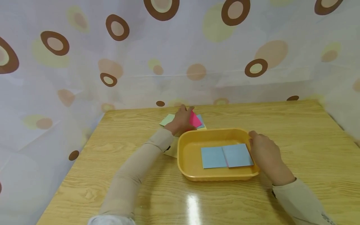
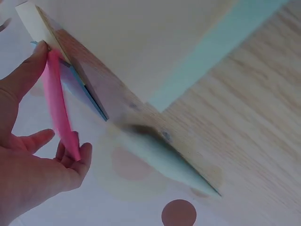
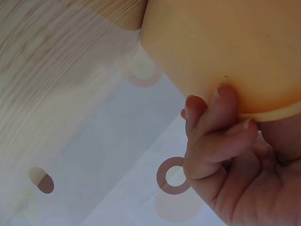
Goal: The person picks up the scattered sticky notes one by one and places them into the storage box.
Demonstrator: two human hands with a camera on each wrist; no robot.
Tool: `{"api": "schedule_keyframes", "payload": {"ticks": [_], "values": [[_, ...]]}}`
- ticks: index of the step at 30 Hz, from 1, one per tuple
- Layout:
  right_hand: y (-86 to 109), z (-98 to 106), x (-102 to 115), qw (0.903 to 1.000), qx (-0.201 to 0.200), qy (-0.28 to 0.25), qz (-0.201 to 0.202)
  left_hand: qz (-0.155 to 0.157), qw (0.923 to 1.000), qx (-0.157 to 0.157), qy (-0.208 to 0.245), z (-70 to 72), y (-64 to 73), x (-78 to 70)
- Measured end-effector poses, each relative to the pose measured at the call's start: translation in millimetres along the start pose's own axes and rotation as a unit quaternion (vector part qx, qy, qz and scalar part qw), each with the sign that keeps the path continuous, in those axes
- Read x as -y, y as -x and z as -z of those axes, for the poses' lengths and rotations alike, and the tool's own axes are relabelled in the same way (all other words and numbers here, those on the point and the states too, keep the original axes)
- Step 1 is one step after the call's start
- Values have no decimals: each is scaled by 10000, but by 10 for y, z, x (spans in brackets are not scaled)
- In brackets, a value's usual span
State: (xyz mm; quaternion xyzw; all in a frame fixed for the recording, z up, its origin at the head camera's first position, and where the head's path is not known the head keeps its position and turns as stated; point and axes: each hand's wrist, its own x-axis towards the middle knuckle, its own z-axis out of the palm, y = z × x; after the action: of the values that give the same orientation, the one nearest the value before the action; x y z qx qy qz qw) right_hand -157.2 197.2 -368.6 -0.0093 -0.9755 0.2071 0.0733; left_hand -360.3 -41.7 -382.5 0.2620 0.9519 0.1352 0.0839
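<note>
My left hand (image 1: 182, 120) pinches a pink sticky note pad (image 1: 194, 119) by its edges, behind the plastic tray. In the left wrist view, the thumb and fingers of the left hand (image 2: 42, 155) hold opposite ends of the pink pad (image 2: 60, 108). My right hand (image 1: 265, 154) grips the right rim of the yellow-orange tray (image 1: 184, 150); the right wrist view shows the fingers of this hand (image 3: 225, 141) curled against the tray's outer wall. Two light blue square note pads (image 1: 213, 157) lie side by side in the tray, the right one with a pink edge below it.
Around the left hand lie a pale green note pad (image 1: 167, 119), a blue one (image 1: 200, 121) and a pale yellow one (image 1: 172, 148), the last partly behind the tray. Everything rests on a wood-grain table (image 1: 118, 137). A patterned cloth (image 1: 180, 47) hangs along its back and sides.
</note>
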Motion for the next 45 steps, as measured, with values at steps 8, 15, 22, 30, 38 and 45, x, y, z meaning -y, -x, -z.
{"api": "schedule_keyframes", "payload": {"ticks": [8,15,22,30,38,45], "values": [[4,-7,20,10000,-12,18,69,-251,9981,-558,-14,3,20,64],[-1,-11,19,9999,-18,54,115,-381,9875,-1111,1047,91,127,78],[11,-45,18,9999,-36,118,120,-779,9644,-1686,1881,122,410,37],[32,-69,-17,9997,-63,123,203,-921,9132,-3005,2592,137,853,-160],[4,-7,-65,9997,163,-14,178,-1200,9348,-2161,2550,324,1156,-514],[-50,37,-37,9997,74,-125,212,-1249,9670,-533,2158,349,1132,-611]]}}
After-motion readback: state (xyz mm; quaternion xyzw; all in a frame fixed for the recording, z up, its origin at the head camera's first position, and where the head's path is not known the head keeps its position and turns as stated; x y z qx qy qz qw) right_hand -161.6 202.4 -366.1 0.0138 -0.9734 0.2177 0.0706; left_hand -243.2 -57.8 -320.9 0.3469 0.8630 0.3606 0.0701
